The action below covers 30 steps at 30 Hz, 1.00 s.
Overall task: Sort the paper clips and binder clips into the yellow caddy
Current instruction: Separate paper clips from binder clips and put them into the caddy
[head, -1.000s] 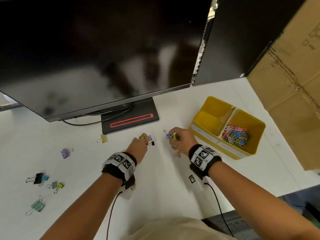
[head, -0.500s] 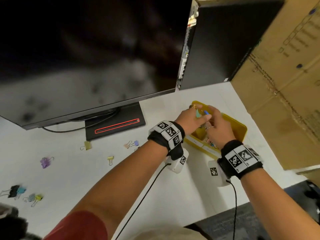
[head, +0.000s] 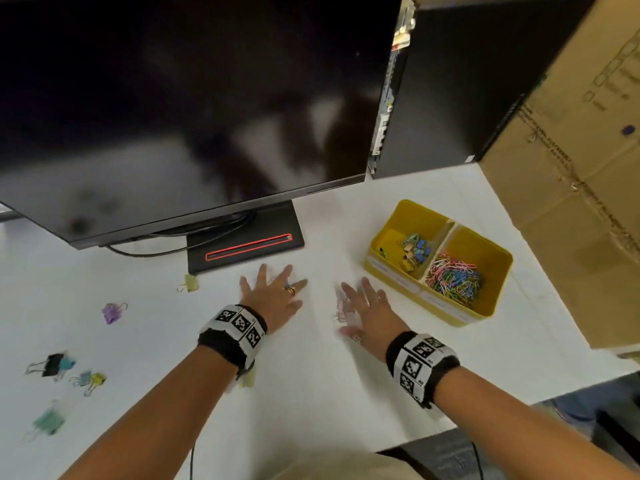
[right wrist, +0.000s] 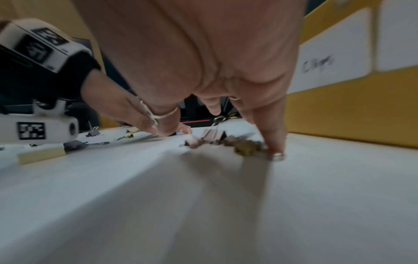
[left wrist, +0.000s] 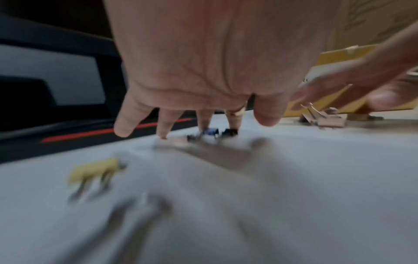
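The yellow caddy [head: 500, 271] stands at the right with two compartments. Its left one holds several binder clips [head: 414, 251]; its right one holds a heap of coloured paper clips [head: 453, 277]. My left hand [head: 273, 289] hovers low over the table with fingers spread, its fingertips [left wrist: 204, 125] above small blue and black binder clips [left wrist: 212, 133]. My right hand [head: 363, 303] is spread too, just left of the caddy, over a pink binder clip [right wrist: 212, 134] and a yellowish one [right wrist: 246, 148]. One fingertip [right wrist: 274, 148] touches the table. Neither hand holds anything.
More binder clips lie on the white table to the left: yellow [head: 188, 283], purple [head: 112, 311], black with blue [head: 55, 363], blue with yellow [head: 88, 379], green [head: 48, 420]. A monitor stand [head: 246, 242] sits just beyond my left hand; a cardboard box [head: 571, 168] rises behind the caddy.
Both hands were over the caddy's left compartment holding clips; they have come back to the table with fingers spread and nothing in them. Binder clips now lie in that compartment.
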{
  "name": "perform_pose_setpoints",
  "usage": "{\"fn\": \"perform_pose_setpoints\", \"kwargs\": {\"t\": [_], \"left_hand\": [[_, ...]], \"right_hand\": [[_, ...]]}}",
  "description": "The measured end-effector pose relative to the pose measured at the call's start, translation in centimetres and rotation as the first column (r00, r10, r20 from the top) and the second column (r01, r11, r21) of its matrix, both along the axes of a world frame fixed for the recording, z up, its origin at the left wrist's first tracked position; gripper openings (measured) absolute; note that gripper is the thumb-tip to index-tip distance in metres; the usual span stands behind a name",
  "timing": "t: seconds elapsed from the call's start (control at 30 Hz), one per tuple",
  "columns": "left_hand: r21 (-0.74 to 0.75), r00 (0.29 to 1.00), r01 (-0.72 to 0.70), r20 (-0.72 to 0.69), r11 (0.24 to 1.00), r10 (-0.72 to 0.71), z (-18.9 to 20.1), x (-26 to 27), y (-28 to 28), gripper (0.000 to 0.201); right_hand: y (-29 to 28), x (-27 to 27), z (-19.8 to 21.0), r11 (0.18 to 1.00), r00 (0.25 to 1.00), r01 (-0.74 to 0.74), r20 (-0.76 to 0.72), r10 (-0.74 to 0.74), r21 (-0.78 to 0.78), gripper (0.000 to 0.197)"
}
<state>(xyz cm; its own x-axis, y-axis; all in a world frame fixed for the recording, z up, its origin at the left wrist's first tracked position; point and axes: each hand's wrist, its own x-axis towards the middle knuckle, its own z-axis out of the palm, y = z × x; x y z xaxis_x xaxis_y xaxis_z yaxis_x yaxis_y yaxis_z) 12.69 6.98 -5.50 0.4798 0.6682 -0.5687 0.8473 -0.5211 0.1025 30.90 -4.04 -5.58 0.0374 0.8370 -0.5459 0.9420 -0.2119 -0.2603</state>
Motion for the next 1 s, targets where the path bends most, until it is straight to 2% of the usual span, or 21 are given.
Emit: {"fn": "perform_pose_setpoints", "kwargs": {"t": [0.13,0.3,0.37,0.43,0.5,0.6,0.7,0.77,0.83,0.87,0.9,0.93,0.97,1.0], "left_hand": [[-0.001,0.995,-0.09,0.051,0.996,0.09,-1.7,-2.0,-2.2,0.058],[0.02,0.993,-0.087,0.076,0.996,0.085,-2.9,-3.2,-2.4,0.065],[0.031,0.994,-0.085,0.077,0.996,0.082,-2.0,-3.2,-2.0,0.06],[0.052,0.99,-0.097,0.103,0.994,0.092,-0.9,-2.8,-1.4,0.051],[-0.01,0.969,-0.191,0.155,0.982,0.19,-0.7,-2.3,0.0,0.04],[-0.078,0.963,-0.234,0.122,0.969,0.242,0.2,-1.5,1.2,0.036],[-0.05,0.963,-0.245,0.102,0.968,0.248,0.9,-1.1,1.3,0.033],[-0.023,0.97,-0.228,0.084,0.973,0.23,1.0,-1.1,1.0,0.028],[-0.008,0.969,-0.227,0.1,0.974,0.226,0.6,-1.1,0.5,0.028],[0.007,0.972,-0.207,0.115,0.978,0.205,0.6,-1.1,0.2,0.029],[0.02,0.975,-0.189,0.122,0.982,0.185,0.7,-1.1,0.0,0.028],[0.006,0.967,-0.207,0.151,0.978,0.203,0.7,-1.2,-0.1,0.025],[-0.007,0.957,-0.234,0.174,0.972,0.232,0.7,-1.3,-0.3,0.022],[-0.023,0.941,-0.262,0.215,0.965,0.261,0.8,-1.7,-0.4,0.021]], "right_hand": [[1.0,-2.8,-0.1,0.999,0.999,0.033,-0.028,-0.034,-0.042,0.066],[1.4,-3.7,-0.9,0.994,0.984,-0.106,0.143,0.103,0.008,0.056],[1.4,-3.4,-0.2,0.99,0.978,-0.136,0.161,0.13,0.031,0.054],[1.4,-3.1,0.6,0.972,0.949,-0.23,0.234,0.213,0.049,0.052],[1.6,-3.1,0.8,0.942,0.893,-0.335,0.324,0.312,0.017,0.054],[2.1,-3.3,1.1,0.921,0.875,-0.39,0.308,0.373,-0.006,0.046],[2.6,-3.0,1.3,0.95,0.94,-0.304,0.183,0.287,0.074,0.042],[3.0,-2.5,1.7,0.978,0.99,-0.139,0.036,0.134,0.158,0.035],[3.2,-1.9,1.9,0.958,0.986,0.078,-0.161,-0.034,0.277,0.032],[3.2,-1.7,2.0,0.924,0.95,0.213,-0.289,-0.12,0.317,0.031],[3.1,-1.6,2.0,0.873,0.859,0.384,-0.462,-0.219,0.299,0.03],[2.9,-1.5,2.2,0.804,0.68,0.565,-0.655,-0.329,0.182,0.031],[2.7,-1.4,2.3,0.723,0.443,0.691,-0.79,-0.424,-0.001,0.034],[2.4,-1.2,2.5,0.645,0.2,0.735,-0.842,-0.501,-0.209,0.034]]}}
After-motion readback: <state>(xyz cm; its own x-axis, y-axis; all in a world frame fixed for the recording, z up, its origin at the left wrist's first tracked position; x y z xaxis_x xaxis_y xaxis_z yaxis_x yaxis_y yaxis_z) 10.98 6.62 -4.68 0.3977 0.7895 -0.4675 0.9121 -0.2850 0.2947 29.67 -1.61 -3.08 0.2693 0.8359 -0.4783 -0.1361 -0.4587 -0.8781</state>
